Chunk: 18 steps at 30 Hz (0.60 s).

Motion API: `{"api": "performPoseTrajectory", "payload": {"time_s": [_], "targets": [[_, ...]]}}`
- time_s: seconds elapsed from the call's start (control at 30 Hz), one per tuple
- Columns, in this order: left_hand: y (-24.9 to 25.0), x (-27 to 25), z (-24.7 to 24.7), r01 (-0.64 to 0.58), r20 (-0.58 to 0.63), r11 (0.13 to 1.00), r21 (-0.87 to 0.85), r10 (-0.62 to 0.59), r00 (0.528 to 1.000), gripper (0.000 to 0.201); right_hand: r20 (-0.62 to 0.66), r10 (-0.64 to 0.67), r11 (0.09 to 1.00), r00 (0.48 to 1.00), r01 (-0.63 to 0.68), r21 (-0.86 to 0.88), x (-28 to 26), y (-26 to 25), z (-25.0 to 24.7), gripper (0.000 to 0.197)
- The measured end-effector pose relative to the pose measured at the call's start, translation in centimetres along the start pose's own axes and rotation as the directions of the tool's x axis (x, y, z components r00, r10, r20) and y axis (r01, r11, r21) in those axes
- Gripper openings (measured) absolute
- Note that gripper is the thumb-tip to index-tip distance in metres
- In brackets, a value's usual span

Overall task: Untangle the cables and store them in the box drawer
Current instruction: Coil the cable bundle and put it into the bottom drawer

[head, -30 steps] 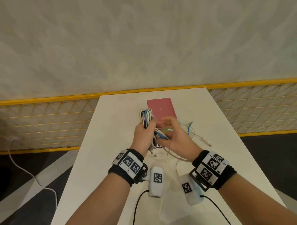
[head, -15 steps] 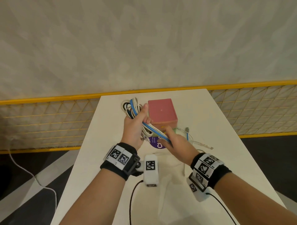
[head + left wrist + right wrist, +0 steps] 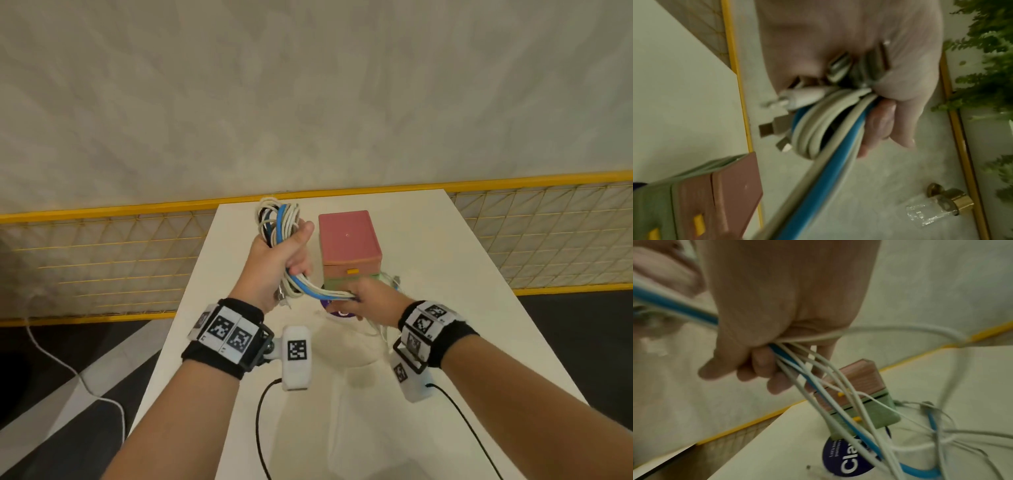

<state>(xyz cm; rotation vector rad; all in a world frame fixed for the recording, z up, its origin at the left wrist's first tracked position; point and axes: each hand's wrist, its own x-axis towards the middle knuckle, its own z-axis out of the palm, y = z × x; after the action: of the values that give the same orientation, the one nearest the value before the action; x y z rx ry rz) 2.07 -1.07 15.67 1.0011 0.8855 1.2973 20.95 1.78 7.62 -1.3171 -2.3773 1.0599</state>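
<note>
My left hand grips a looped bundle of white and blue cables, raised left of the box; several plug ends stick out below the fist. The strands run down to my right hand, which grips them low in front of the box. The small drawer box has a pink top and upper drawer and a green lower drawer, both with yellow pulls and pushed in. Loose cable ends trail on the table right of the box.
The white table is narrow, with a yellow-railed mesh fence behind and on both sides. A round purple label lies on the table in front of the box. A white cord runs on the floor at left.
My left hand has lifted the looped bundle up and left, away from the box. My right hand has slid down the strands toward the table, stretching them between the hands.
</note>
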Motion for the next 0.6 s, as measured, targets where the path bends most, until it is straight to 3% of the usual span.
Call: {"api": "performPoseTrajectory", "payload": {"time_s": [0.1, 0.2, 0.37, 0.6], "targets": [[-0.6, -0.4, -1.3, 0.142, 0.068, 0.964, 0.223, -0.161, 0.985, 0.03, -0.101, 0.032, 0.989, 0.994, -0.046, -0.141, 0.4, 1.2, -1.7, 0.011], [-1.7, -0.8, -1.3, 0.269, 0.012, 0.879, 0.394, -0.298, 0.954, 0.029, -0.221, 0.027, 0.972, 0.975, -0.077, -0.221, 1.1, 0.6, -2.2, 0.019], [-4.1, -0.7, 0.6, 0.245, -0.087, 0.772, 0.586, -0.241, 0.967, 0.039, -0.348, 0.014, 0.982, 0.937, -0.078, -0.17, 2.2, -0.8, -1.6, 0.039], [-5.3, -0.2, 1.4, 0.192, -0.077, 0.725, 0.661, -0.189, 0.979, 0.019, -0.4, 0.052, 0.998, 0.915, -0.033, 0.054, 2.0, -1.3, -2.1, 0.046]]}}
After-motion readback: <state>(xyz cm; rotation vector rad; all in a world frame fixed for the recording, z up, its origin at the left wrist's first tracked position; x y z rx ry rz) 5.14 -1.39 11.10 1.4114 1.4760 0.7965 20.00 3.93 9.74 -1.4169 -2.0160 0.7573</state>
